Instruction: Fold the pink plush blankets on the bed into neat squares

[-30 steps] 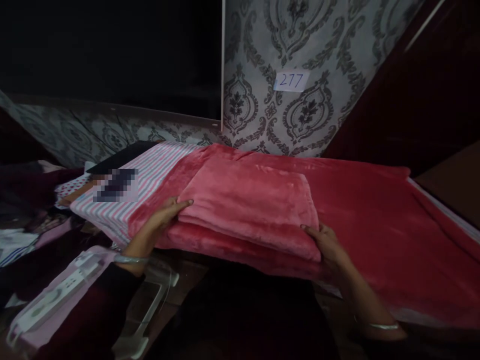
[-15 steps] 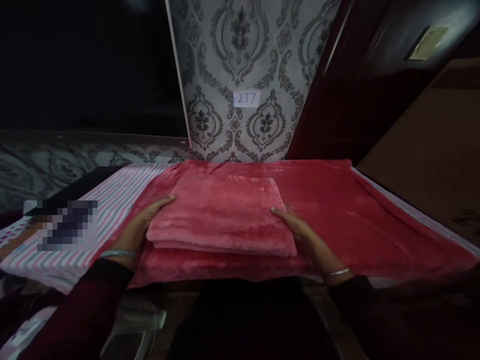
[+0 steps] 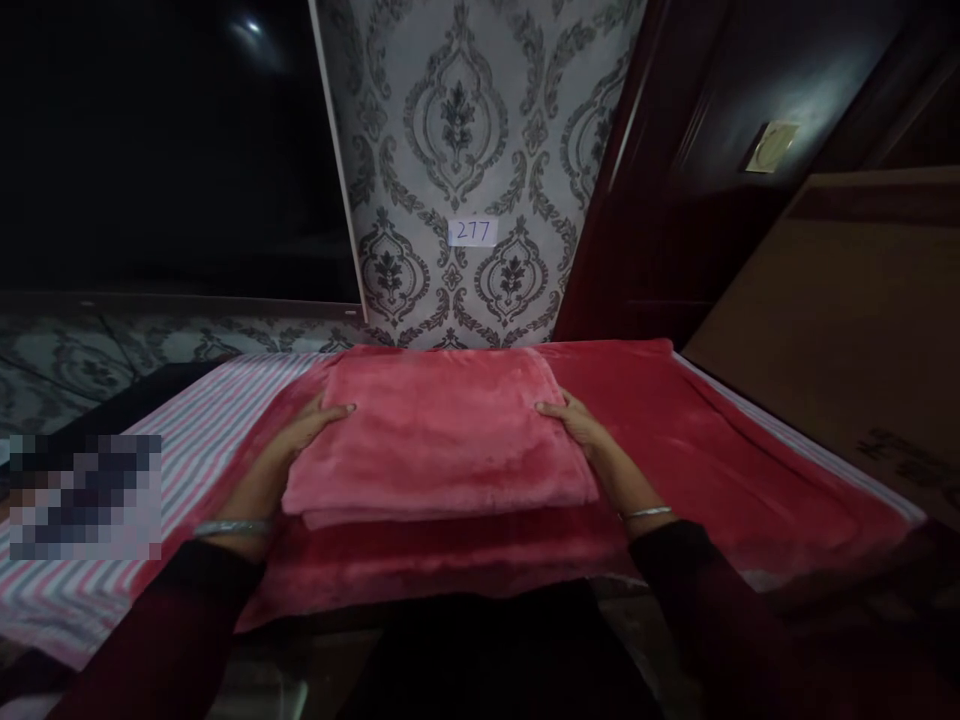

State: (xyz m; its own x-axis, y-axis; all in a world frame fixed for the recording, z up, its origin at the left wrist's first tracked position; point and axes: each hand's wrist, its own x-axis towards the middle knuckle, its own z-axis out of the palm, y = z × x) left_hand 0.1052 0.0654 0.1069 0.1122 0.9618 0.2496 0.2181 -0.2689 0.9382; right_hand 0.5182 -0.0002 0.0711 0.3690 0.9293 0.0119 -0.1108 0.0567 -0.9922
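A folded pink fleece blanket (image 3: 442,440) lies on a spread red blanket (image 3: 712,450) that covers a bed. My left hand (image 3: 304,432) grips the folded blanket's left edge, thumb on top and fingers tucked under. My right hand (image 3: 576,425) holds the right edge the same way. A metal bangle sits on each wrist, and both sleeves are dark red.
A pink-and-white striped sheet (image 3: 202,420) shows on the bed's left. Behind stands a grey damask-patterned wall with a paper label reading 277 (image 3: 472,232). A dark wooden door (image 3: 750,150) and a brown panel (image 3: 847,320) are at the right. The left background is dark.
The view swung right and centred on the bed. The folded blanket now sits squarely before me, with both hands moved up along its two side edges.
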